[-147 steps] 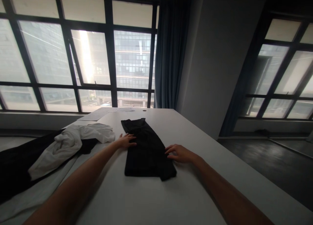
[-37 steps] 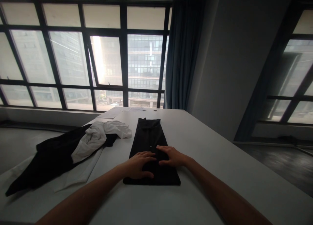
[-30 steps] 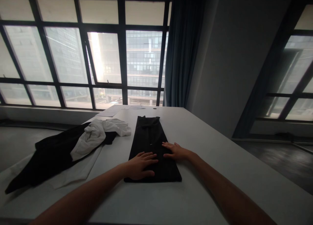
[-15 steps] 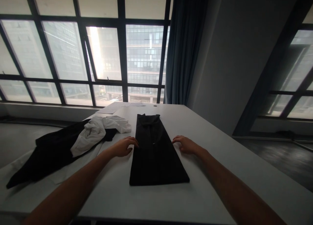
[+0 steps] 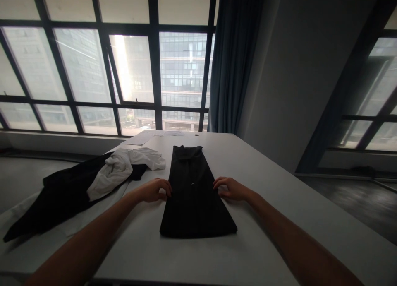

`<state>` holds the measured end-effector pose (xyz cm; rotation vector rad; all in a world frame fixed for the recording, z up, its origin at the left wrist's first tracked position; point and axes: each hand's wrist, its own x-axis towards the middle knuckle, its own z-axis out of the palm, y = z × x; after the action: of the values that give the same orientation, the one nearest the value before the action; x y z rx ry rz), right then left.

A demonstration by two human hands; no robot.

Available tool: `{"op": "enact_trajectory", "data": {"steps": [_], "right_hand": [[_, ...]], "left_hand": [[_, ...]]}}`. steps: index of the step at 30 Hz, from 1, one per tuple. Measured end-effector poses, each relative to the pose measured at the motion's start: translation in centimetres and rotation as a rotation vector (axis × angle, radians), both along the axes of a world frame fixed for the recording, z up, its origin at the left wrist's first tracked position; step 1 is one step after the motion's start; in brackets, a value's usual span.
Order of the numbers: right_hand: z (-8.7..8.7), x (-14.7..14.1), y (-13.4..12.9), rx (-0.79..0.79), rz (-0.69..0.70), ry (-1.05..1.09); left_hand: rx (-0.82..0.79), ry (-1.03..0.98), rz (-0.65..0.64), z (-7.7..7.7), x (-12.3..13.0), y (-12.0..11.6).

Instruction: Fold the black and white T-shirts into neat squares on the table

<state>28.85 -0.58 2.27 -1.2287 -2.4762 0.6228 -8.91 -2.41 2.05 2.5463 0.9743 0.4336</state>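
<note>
A folded black garment [image 5: 195,203] lies flat in a long shape on the white table [image 5: 248,153], its wider end toward me. My left hand [image 5: 156,190] is at its left edge, with fingers curled and fingertips on the cloth. At the right edge, my right hand [image 5: 230,188] has its fingers bent and the tips touching the cloth. Both hands pinch the garment's sides near its middle. A small light mark shows on the fabric between them.
Left of the garment lie a crumpled white cloth [image 5: 116,170] and a black cloth [image 5: 62,195]. Papers [image 5: 139,138] rest at the table's far end. Beyond stand windows and a blue curtain [image 5: 231,66].
Both hands have come slightly closer to me and closed in on the garment's edges. The garment has shifted a little to the left, and its near edge now curves.
</note>
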Motion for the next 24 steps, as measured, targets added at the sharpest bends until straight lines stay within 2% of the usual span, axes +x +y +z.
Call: {"op": "enact_trajectory", "data": {"steps": [6,11,15,18,20,21,23,24], "right_hand": [[0.0,-0.2,-0.1,-0.014,0.002,0.001],[0.8,0.5,-0.2,-0.057,0.056,0.050],[2.2,1.0,-1.0,-0.137,0.055,0.021],[2.6,0.9,-1.2,-0.284,0.106,0.048],[2.2,0.6,-0.8,-0.376,0.062,0.191],[1.8,0.3,-0.4,-0.400,-0.018,0.286],[0.7,-0.4,0.4,-0.398,-0.255,0.435],[0.2,-0.7,0.8,-0.387,-0.365,0.467]], "left_hand": [[-0.016,0.040,0.019,0.3,-0.1,-0.5],[-0.004,-0.007,-0.027,0.8,-0.2,-0.6],[-0.104,-0.039,-0.121,1.9,-0.4,-1.0],[-0.273,-0.102,-0.158,1.9,-0.4,-0.9],[-0.453,-0.277,-0.093,1.1,-0.3,-0.2],[-0.533,-0.408,-0.007,0.5,-0.1,0.3],[-0.634,-0.636,0.255,-0.7,0.2,1.3],[-0.658,-0.689,0.394,-1.2,0.3,1.7]]}}
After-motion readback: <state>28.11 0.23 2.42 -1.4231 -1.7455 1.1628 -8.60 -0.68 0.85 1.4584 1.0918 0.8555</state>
